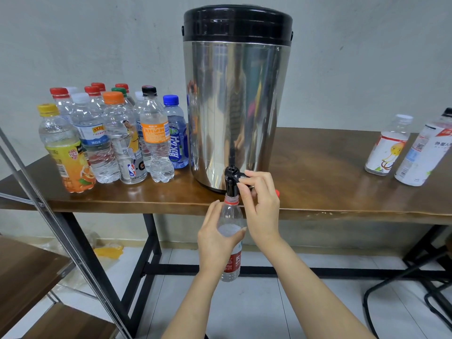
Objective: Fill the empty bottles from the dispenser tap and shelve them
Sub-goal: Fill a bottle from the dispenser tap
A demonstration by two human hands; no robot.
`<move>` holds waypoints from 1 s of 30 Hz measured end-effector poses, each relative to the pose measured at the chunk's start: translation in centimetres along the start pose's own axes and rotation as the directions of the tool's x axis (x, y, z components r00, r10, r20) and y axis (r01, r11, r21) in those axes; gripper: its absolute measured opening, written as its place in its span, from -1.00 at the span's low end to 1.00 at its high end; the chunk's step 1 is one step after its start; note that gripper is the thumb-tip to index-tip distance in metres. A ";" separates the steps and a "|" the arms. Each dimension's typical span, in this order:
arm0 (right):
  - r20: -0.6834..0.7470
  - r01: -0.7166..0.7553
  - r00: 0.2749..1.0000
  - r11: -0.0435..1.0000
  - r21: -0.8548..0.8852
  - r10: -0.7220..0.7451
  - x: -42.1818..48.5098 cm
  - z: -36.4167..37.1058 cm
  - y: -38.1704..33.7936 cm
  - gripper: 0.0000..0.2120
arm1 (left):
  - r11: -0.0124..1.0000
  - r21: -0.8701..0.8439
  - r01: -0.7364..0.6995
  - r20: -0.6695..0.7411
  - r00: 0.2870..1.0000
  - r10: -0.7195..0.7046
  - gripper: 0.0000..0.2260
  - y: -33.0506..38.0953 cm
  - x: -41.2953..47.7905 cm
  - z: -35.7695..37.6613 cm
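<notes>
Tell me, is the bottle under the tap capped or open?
Open: the bottle has no cap, and its bare mouth sits right under the tap.

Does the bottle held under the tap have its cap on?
No, the red-labelled bottle has a bare, open neck sitting right under the black tap.

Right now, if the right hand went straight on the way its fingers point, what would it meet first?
The black tap, which the right hand pinches; behind it, probably the dispenser's steel wall.
</notes>
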State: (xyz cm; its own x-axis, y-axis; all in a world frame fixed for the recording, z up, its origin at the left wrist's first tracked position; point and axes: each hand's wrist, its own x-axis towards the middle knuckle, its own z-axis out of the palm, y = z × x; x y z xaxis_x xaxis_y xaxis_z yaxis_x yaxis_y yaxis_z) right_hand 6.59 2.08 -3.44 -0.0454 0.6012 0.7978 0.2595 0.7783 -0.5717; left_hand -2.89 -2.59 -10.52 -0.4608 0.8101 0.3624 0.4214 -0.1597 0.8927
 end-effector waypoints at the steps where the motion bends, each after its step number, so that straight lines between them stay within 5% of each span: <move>1: 0.001 -0.001 1.000 1.000 -0.001 0.001 0.0 0.0 0.0 -0.76 | 1.000 0.000 0.003 0.001 1.000 -0.003 -0.23 0.0 0.0 0.0; 30: 0.030 0.078 0.997 0.994 -0.071 -0.076 0.5 -0.5 0.6 -0.77 | 1.000 0.029 -0.012 0.026 1.000 0.011 -0.25 -0.1 0.0 -0.2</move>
State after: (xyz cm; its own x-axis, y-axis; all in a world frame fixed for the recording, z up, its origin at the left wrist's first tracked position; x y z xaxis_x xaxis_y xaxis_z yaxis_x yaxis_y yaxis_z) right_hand 7.22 2.76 -3.31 -0.0937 0.5455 0.8328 0.3228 0.8080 -0.4929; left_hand -3.10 -2.66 -10.54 -0.4352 0.8228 0.3654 0.4495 -0.1531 0.8801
